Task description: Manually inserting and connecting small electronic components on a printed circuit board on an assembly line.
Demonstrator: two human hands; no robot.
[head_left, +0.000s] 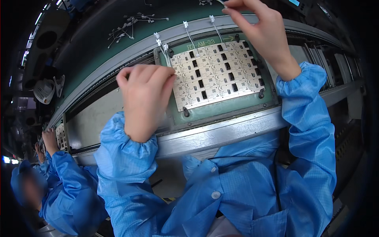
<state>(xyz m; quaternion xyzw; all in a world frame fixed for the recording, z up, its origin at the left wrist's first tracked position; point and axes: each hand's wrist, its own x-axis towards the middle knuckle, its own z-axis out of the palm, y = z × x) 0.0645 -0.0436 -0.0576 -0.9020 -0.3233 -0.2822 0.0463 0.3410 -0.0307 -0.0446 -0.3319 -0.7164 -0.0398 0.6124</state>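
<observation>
Circuit panel [217, 73] lies just right of left hand [144, 94].

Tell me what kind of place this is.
Most likely an electronics assembly line: a panel of small circuit boards sits in a green carrier on a conveyor rail, and a co-worker wears the same blue cleanroom coat.

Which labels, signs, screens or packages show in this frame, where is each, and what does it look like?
Printed marking: pale lettering with an arrow on the green carrier frame's top edge, above the circuit panel.
Component markings: small dark print on the white squares of the circuit panel, in rows beside black connectors.
Screen: a small bright blue sliver at the top edge, right of the right hand; too cut off to describe.
No packages visible.
</observation>
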